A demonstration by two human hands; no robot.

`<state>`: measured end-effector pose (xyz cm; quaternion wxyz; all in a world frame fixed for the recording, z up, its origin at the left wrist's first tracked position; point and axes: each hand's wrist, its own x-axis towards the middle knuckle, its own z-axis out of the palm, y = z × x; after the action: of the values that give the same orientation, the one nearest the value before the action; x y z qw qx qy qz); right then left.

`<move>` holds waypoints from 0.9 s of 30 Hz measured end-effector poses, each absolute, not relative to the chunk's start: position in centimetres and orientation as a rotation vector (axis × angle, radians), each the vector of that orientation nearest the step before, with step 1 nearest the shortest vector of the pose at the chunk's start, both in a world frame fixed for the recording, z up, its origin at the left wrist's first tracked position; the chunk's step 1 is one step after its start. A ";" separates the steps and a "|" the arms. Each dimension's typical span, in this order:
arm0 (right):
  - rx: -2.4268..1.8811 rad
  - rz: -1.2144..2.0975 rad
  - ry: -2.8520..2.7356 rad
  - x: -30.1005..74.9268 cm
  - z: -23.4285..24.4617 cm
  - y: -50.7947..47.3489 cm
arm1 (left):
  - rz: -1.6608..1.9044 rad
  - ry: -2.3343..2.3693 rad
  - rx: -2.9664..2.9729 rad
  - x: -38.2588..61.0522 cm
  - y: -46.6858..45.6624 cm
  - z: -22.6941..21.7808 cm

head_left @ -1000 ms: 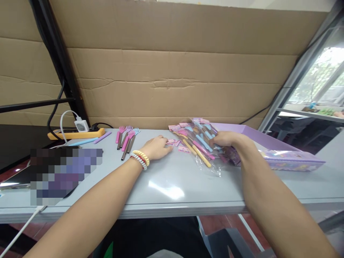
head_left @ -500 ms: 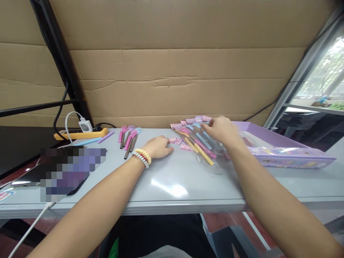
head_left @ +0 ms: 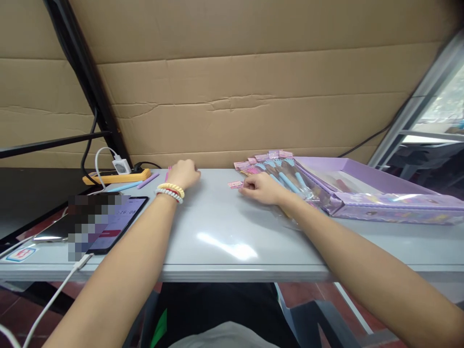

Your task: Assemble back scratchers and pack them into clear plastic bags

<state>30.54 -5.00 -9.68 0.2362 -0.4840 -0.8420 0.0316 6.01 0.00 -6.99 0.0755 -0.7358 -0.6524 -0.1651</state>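
Observation:
My left hand [head_left: 184, 174] lies curled at the far side of the grey table [head_left: 224, 227], on the spot where the loose pink and blue fork-like tools lay. It hides them except for a pink tip [head_left: 169, 168]. On that wrist sit coiled bands [head_left: 170, 190]. My right hand [head_left: 261, 188] rests with its fingers bent down on the table, at the near end of a clear bag of packaged pink and blue tools [head_left: 286, 174]. A small pink tag [head_left: 235, 184] lies just left of its fingertips. What either hand grips is hidden.
A long purple box [head_left: 380, 195] lies to the right of the bag. On the left are an orange power strip [head_left: 116, 177] with a white charger, two thin sticks [head_left: 145, 181], a tablet [head_left: 119, 220] and a white cable [head_left: 54, 295]. Cardboard [head_left: 253, 96] walls the back.
My left hand has moved back and left from the pink tags onto the loose tools. My right hand has come off the bag's top, down and left to the tags at its near end.

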 end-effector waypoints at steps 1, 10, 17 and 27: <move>-1.341 0.113 -2.285 30.7 -9.4 -5.1 | -0.485 -2.021 -2.157 5.1 0.3 -6.8; -1.372 0.133 -2.310 30.8 -8.9 -5.6 | -0.421 -2.270 -2.052 3.7 1.0 -8.2; -1.393 0.137 -2.359 31.0 -9.0 -5.5 | -0.361 -2.302 -1.990 4.4 1.0 -8.6; -1.354 0.158 -2.386 30.9 -9.4 -5.3 | -0.173 -2.202 -2.098 6.3 -0.3 -8.4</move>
<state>30.93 -5.28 -9.39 0.1955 -0.4831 -0.8516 0.0565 6.30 -0.34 -8.44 0.0477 -0.6880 -0.7219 -0.0568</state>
